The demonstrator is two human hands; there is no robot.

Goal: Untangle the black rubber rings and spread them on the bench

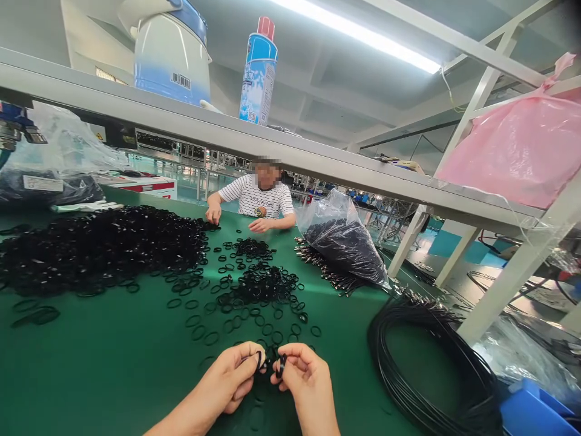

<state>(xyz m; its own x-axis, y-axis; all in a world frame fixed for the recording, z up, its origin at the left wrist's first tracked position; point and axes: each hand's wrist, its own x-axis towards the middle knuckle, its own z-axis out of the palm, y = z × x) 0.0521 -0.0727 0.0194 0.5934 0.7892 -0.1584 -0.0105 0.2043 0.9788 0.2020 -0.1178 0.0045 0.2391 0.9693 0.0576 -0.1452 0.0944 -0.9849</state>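
My left hand (231, 376) is closed, pinching a black ring (259, 360) between thumb and fingers, with something pale at a fingertip. Close beside it, my right hand (309, 381) is closed on another black ring (282, 365). The two hands are a little apart, low over the green table. Just beyond them, loose black rings (267, 329) lie scattered, leading to a small pile of rings (263, 284). Some rings right behind my fingers are partly hidden.
A large heap of black rings (104, 251) covers the table's left. Coiled black cables (385, 351) and a clear bag (340, 233) lie right. A co-worker (265, 197) sits opposite, hands near the rings. A shelf beam (290, 151) crosses overhead, bearing a spray can (258, 75).
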